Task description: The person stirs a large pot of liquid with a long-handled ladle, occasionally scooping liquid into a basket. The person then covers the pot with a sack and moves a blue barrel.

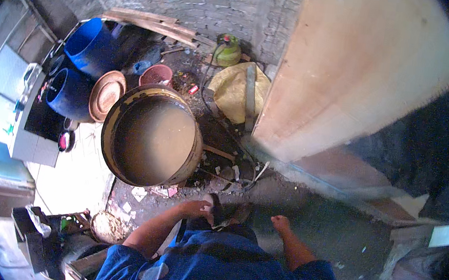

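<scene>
a big round vat (194,157) stands on the dark floor (310,209), beside the right-hand edge of the pale tiled floor (70,178) and in front of the person, slightly to the left. murky tan liquid (161,139) sits inside, below the rim; how deep it goes cannot be told.

the left hand (195,209) hangs near the vat's closest edge, apart from it, with the fingers bent inward; whether they have hold of anything small cannot be made out. the right hand (280,224) is well off to the right over the dark floor, fingers seemingly curled, no object visible in it; how tightly they close is too small to tell. neither hand touches the vat.

judging by its bulk and contents, the vat is likely very heavy, its wall stiff rather than fragile, and the liquid would slosh if it were tipped. the soiled rim may be slippery where wet. the sound hold looks to be two hands set wide apart on opposite sides of the rim, pulling evenly; one hand on the near lip would probably only tilt it. debris (172,192) on the dark floor by the vat's near side could make footing poor.
</scene>
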Motion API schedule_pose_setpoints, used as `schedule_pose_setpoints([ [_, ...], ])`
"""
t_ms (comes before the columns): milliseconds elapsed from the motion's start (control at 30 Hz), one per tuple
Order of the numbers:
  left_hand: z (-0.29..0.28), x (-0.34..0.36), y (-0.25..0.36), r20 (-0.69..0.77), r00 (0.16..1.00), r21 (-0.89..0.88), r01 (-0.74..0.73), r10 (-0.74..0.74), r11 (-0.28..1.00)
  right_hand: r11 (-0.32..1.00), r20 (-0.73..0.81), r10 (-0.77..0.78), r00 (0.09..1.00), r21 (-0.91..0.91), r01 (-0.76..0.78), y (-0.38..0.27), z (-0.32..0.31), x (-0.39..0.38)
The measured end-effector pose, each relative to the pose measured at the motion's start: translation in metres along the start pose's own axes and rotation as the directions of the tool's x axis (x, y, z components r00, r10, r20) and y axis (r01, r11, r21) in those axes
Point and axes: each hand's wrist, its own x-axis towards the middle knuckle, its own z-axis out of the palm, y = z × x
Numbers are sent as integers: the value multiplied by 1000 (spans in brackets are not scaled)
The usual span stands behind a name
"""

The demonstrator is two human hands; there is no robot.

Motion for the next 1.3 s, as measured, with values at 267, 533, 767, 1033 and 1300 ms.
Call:
schedule_pose_setpoints([
  [267, 34, 12, -75, -27, 979, -199, 194, -203, 961, 992, 237, -15, 971, -122, 45, -107, -30, 25],
  [533, 69, 21, -128, -81, 985, -339, 116, -152, 934, 969, 270, -156, 950, -145, 200, -222, -31, 43],
  [767, 89, 29, -126, -77, 945, -518, 235, -318, 823, 930, 407, -174, 897, -232, 285, -249, -28, 99],
  [1033, 172, 83, -107, -74, 792, -459, 513, -607, 725, 992, 568, -89, 818, -20, 121, -243, 12, 203],
  [1300, 154, 110, -97, -149, 621, -489, 630, -769, 603, 865, 520, 92, 849, 381, -327, -267, 82, 321],
])
